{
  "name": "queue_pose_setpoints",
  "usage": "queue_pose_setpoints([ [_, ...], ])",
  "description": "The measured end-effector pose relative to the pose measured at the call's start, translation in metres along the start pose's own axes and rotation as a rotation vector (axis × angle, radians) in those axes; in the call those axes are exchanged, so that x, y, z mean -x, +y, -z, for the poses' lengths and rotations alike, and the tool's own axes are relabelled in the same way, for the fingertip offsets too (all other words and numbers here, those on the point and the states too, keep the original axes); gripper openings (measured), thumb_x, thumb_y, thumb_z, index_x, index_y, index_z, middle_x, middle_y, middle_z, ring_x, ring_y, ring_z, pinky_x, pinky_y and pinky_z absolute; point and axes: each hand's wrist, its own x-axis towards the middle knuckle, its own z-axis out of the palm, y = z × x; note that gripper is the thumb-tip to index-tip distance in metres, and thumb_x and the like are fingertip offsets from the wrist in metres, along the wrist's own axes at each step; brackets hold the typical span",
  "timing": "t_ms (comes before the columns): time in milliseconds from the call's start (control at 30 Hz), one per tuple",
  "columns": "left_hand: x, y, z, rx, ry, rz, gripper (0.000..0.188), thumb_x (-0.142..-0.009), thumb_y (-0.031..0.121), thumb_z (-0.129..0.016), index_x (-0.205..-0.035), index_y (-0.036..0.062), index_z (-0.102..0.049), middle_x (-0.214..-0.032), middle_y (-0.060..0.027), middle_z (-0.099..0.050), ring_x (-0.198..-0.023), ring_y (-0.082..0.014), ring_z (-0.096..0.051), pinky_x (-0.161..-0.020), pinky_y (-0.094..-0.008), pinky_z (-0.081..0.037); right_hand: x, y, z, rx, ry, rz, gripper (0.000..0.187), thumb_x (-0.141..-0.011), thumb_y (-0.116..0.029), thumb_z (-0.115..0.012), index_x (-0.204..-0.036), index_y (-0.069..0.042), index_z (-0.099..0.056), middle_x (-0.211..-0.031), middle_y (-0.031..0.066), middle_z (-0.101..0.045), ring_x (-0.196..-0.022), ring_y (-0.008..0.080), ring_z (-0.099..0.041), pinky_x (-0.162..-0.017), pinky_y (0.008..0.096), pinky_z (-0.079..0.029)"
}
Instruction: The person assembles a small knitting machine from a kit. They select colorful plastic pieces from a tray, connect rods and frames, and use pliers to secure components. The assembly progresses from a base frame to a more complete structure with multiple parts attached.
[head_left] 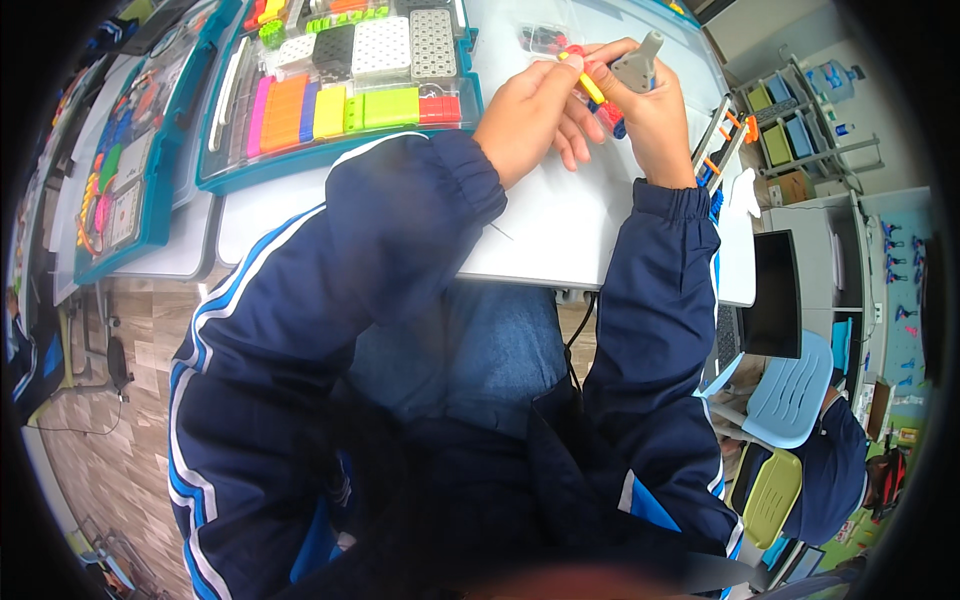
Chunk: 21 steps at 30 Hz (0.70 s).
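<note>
The 2 hands meet near the top of the frame, right of the middle, over a white tabletop [570, 230]. The left hand [528, 112] has its grip closed, with thumb and finger pinching a small yellow piece [591, 87]. The right hand [662, 120] has its grip wrapped around a grey piece [637, 66] with a round tip, and its thumb is by the yellow piece. At the upper left, a teal box [270, 173] holds bright parts [287, 112] in many colors.
</note>
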Motion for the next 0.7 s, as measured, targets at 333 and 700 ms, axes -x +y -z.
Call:
queue_pose_setpoints([
  [333, 0.001, 0.000, -0.009, -0.150, 0.121, -0.173, 0.036, -0.103, 0.032, -0.037, -0.112, -0.0017, -0.046, -0.070, -0.0056, -0.053, -0.051, -0.0126, -0.056, -0.044, -0.0264, -0.045, 0.004, -0.003, -0.009, -0.127, 0.001, -0.005, 0.006, -0.089, -0.007, -0.065, -0.090, -0.002, -0.063, -0.100, 0.0093, -0.069, -0.084, 0.0118, -0.061, -0.076, 0.0257, -0.048],
  [700, 0.002, 0.013, -0.007, -0.146, 0.094, -0.086, 0.040, -0.101, 0.034, -0.032, -0.113, 0.0000, -0.049, -0.069, -0.0045, -0.052, -0.050, -0.0122, -0.053, -0.044, -0.0276, -0.042, 0.003, -0.008, -0.016, -0.177, 0.101, 0.008, 0.007, -0.089, -0.006, -0.065, -0.087, 0.000, -0.064, -0.095, 0.0099, -0.070, -0.081, 0.0128, -0.062, -0.073, 0.0260, -0.049],
])
